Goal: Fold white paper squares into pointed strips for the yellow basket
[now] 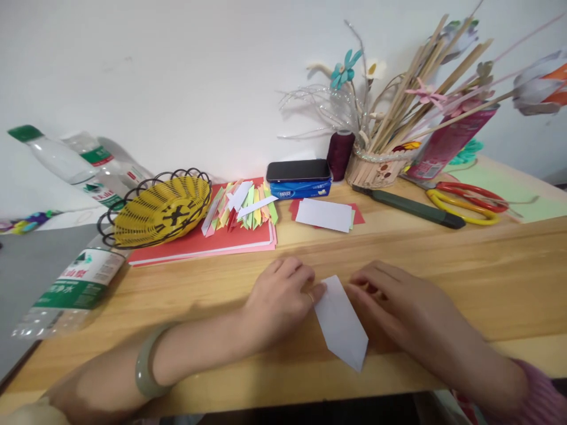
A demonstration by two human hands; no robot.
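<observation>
A folded piece of white paper (340,321) lies on the wooden table, one end creased into a point that faces me. My left hand (283,298) rests at its upper left edge, fingers curled and thumb pressing on the paper. My right hand (398,301) is loosely bent beside the upper right edge, with a gap between thumb and fingers and nothing visible in it. Just beyond the hands sits a small stack of white, red and green paper pieces (324,215).
Behind are a yellow basket (163,209), folded paper strips (248,203) on red sheets (195,251), and a phone (299,170) on a blue tissue pack (300,189). A green utility knife (411,208), scissors (469,203) and a stick holder (376,171) stand right; plastic bottles (80,283) lie left.
</observation>
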